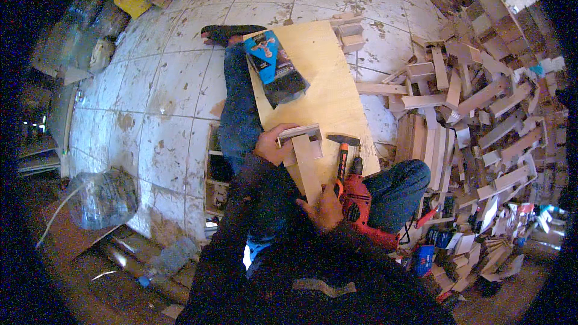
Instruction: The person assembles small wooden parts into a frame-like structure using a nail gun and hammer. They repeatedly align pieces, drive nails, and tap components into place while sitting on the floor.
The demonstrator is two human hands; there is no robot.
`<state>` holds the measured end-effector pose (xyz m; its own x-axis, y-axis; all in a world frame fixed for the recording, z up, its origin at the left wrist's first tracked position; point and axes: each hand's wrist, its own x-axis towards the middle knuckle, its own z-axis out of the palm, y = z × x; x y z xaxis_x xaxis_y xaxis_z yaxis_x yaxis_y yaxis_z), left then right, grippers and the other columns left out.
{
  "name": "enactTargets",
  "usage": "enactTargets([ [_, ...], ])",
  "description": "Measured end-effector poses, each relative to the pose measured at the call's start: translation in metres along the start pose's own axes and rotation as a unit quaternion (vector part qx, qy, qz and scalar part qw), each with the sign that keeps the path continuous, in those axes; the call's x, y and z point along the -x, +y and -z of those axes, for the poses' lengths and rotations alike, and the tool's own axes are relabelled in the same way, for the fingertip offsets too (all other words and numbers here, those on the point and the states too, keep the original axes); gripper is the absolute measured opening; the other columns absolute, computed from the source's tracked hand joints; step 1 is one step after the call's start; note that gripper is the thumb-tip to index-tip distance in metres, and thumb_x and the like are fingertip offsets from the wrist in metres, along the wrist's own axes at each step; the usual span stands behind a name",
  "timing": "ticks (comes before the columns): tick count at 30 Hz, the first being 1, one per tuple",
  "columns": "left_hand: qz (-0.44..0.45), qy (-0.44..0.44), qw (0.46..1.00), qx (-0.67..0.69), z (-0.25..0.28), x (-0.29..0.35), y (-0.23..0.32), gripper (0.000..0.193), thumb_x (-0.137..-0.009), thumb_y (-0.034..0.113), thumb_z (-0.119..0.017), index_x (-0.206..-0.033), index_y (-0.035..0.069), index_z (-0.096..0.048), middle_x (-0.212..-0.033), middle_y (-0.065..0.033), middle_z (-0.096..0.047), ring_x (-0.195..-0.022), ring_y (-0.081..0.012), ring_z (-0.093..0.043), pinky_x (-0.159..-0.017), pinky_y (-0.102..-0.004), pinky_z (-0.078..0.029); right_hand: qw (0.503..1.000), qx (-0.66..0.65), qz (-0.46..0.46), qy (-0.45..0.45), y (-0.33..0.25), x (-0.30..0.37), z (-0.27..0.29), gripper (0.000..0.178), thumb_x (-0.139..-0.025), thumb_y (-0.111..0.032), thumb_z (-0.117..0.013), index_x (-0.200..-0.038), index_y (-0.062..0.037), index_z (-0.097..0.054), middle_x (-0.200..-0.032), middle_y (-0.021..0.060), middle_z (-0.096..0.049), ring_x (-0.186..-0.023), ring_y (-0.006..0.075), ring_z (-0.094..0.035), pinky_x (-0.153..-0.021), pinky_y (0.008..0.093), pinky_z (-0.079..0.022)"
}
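Note:
My left hand (274,146) is closed round the left end of a small wooden box-like piece (301,134) above a plywood board (322,54). A flat wooden strip (307,170) runs from that piece down toward me. My right hand (325,209) grips the strip's near end, the thumb out to the left. Just right of the strip a hammer (343,159) with an orange and black handle lies on the board. Beside it rests a red power drill (357,198), its chuck pointing away from me. A blue and black box (274,66) lies farther up the board.
Loose wooden pieces (463,93) are heaped on the right. More small assembled frames (352,39) sit past the board's far right edge. My legs flank the board. On the left are a plastic-wrapped bundle (103,198) and a clear bottle (171,259). Stained white tiles (162,138) cover the floor.

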<state>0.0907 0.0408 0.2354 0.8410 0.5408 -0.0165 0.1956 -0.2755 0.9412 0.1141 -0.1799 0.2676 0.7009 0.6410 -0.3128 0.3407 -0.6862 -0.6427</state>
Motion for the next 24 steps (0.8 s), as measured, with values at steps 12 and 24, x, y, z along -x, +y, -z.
enactTargets([
  [12,-0.060,-0.014,0.998,0.020,0.004,0.021,0.007,0.043,-0.076,0.007,-0.065,-0.118,0.003,-0.057,-0.109,-0.0152,-0.065,-0.104,-0.0268,-0.062,-0.090,-0.0360,-0.048,0.957,0.187,0.147,0.168,0.021,0.023,0.052,0.071,-0.075,-0.034,-0.073,-0.128,0.0009,-0.042,-0.120,0.0277,-0.049,-0.108,0.0432,-0.049,-0.093,0.0504,-0.039],
  [24,0.267,0.353,0.855,-0.269,0.094,0.109,-0.167,0.023,-0.079,0.022,-0.066,-0.094,0.005,-0.062,-0.082,-0.0119,-0.066,-0.078,-0.0259,-0.064,-0.073,-0.0384,-0.051,0.946,0.263,-0.176,0.065,0.034,0.020,0.056,0.089,-0.076,-0.057,-0.064,-0.139,-0.0040,-0.030,-0.102,0.0273,-0.060,-0.093,0.0419,-0.059,-0.073,0.0491,-0.049],
])
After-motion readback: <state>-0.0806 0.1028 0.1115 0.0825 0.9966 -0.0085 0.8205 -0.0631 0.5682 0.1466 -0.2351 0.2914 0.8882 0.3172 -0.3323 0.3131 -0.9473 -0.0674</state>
